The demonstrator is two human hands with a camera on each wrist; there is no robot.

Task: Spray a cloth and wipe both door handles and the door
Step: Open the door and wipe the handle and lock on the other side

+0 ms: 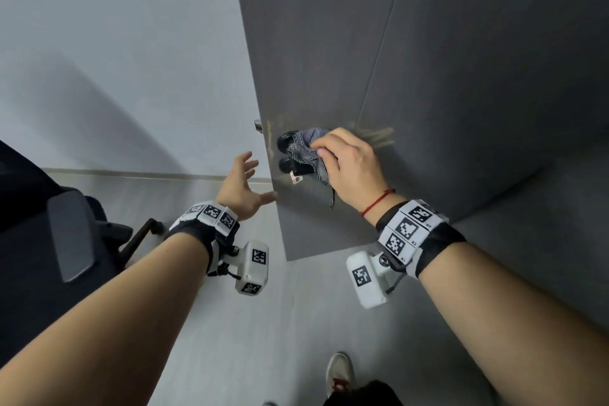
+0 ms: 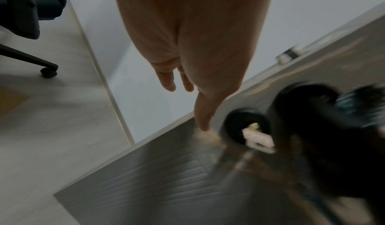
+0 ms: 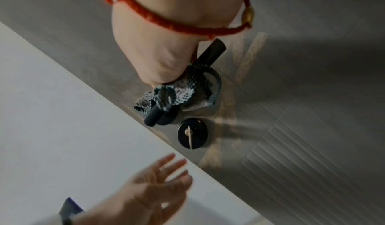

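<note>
Grey door [image 1: 428, 59] — handle [image 3: 210, 52] lies along it.

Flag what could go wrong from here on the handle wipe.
1. The right hand grips the cloth bunched round the black handle; a loose end hangs near the key in the lock below and could snag on it.
2. The left hand is open with only the thumb touching the edge of the door; a hard wipe may swing the door.
3. Tan smears beside the handle could get missed or spread.
</note>
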